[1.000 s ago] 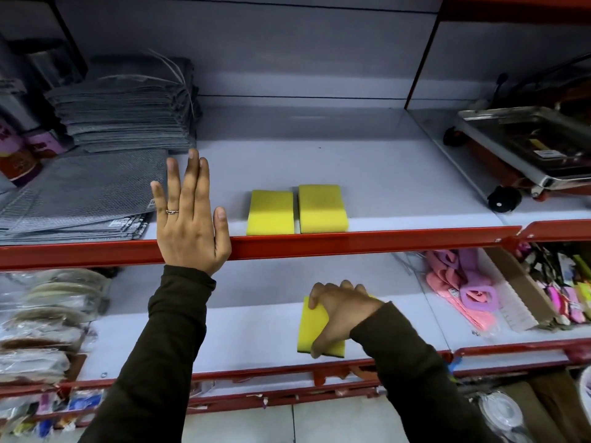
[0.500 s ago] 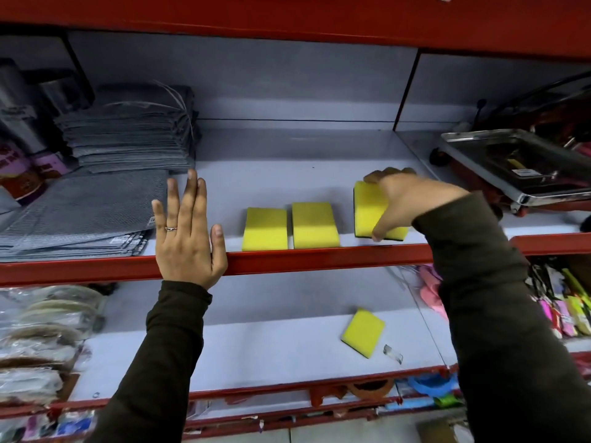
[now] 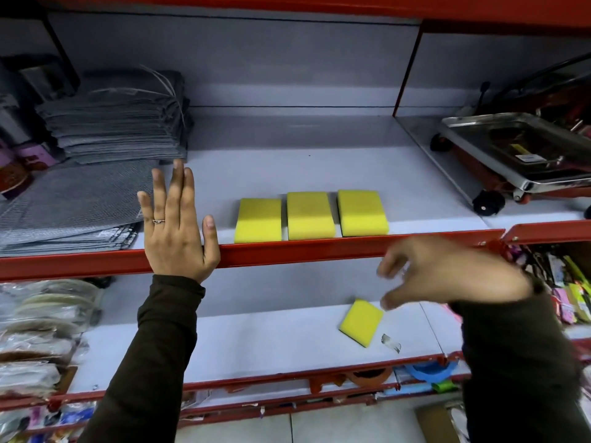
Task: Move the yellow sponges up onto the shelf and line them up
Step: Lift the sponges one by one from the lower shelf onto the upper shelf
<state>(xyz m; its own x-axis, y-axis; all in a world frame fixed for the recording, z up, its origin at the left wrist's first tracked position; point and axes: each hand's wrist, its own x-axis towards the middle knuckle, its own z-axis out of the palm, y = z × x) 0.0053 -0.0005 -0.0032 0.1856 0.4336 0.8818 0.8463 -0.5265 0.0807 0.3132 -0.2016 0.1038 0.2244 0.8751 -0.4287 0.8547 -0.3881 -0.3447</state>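
Three yellow sponges lie side by side near the front of the upper shelf (image 3: 319,161): the left sponge (image 3: 258,220), the middle sponge (image 3: 310,215) and the right sponge (image 3: 362,212). One more yellow sponge (image 3: 360,321) lies askew on the lower shelf (image 3: 256,343). My left hand (image 3: 175,225) rests flat and open on the upper shelf's red front rail, left of the row. Blurred and empty, my right hand (image 3: 447,273) hangs with fingers spread in front of the rail, just above and right of the lower sponge.
Stacks of grey mesh mats (image 3: 112,123) fill the upper shelf's left side. A steel-topped red appliance (image 3: 518,155) sits in the right bay. Bagged goods (image 3: 38,330) crowd the lower shelf's left, packaged items (image 3: 563,282) its right. A small clear scrap (image 3: 390,342) lies by the lower sponge.
My right hand has let go of the third sponge on the upper shelf and dropped below the rail toward the lower sponge. My left hand has stayed put.
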